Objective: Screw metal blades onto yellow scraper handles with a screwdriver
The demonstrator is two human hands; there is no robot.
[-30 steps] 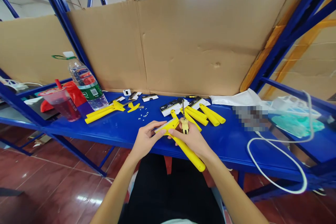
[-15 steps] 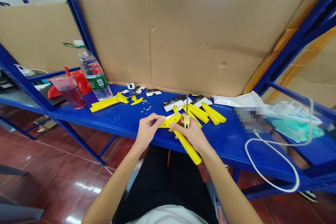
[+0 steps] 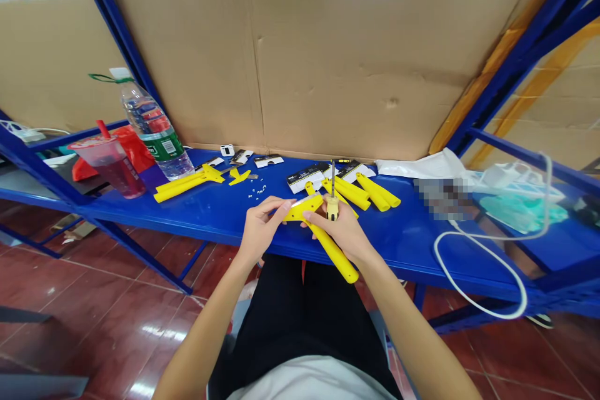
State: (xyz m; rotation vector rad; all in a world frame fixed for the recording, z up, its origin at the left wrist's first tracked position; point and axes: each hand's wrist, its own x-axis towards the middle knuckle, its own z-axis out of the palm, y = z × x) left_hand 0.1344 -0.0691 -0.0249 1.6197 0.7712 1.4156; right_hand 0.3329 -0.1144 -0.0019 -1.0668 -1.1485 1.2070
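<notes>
A yellow scraper (image 3: 335, 255) is held between both hands over the front edge of the blue table, its handle slanting down to the right. My left hand (image 3: 261, 228) pinches the left end of its head, where a thin metal blade edge shows along the top. My right hand (image 3: 350, 231) grips the scraper near where head and handle meet, thumb on top. That same hand also holds a screwdriver (image 3: 332, 207) with a pale handle, shaft pointing up. Behind the hands, yellow handles (image 3: 379, 192) lie beside black-and-white packets (image 3: 300, 180). Tiny pieces of hardware (image 3: 257, 190) are scattered left of centre.
More yellow scraper parts (image 3: 180, 186) lie at left, near a water bottle (image 3: 157, 131) and a red drink cup (image 3: 110, 165). A white cable (image 3: 440, 256) loops over the table's front right edge. Cardboard (image 3: 328, 62) stands along the back.
The camera view has tilted down and shifted slightly right. Both hands keep their hold on the scraper, and the screwdriver stays upright in the right hand.
</notes>
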